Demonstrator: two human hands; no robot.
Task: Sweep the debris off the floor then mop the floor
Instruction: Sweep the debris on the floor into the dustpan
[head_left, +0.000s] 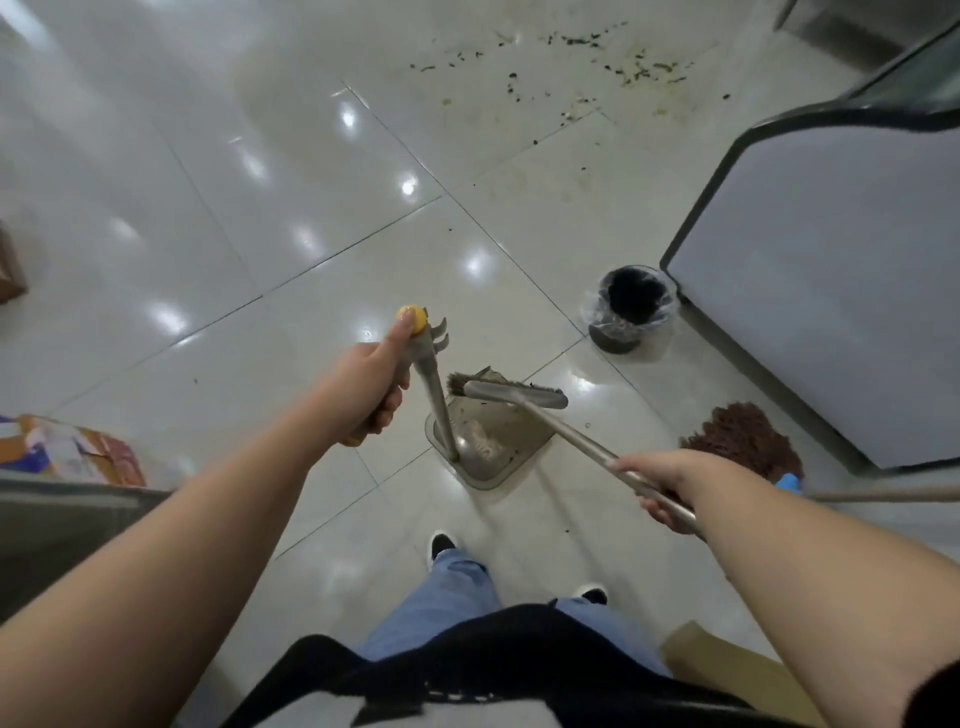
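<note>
The dustpan (491, 444) is sitting on the glossy tiled floor (260, 171) between the two hands, holding a little pale debris and dust in its tray, while the small round waste bin (629, 309), lined with a clear bag and dark inside, is standing beyond the right hand beside the corner of a grey table (831, 291). The left hand (371, 387) is grasping the dustpan's upright handle (436, 395), its thumb pressing the yellow cap on top. The right hand (670, 486) is gripping the metal shaft of the broom (511, 395), whose brush head is hovering over the pan's far edge. A brown mop head (743, 441) is lying just beyond the right hand, under the table's edge, its pole running off to the right. The scattered dark debris (597, 67) is lying well ahead of both hands, with open tile stretching toward it and to the left. A colourful package (72, 449) is lying left of the left forearm.
</note>
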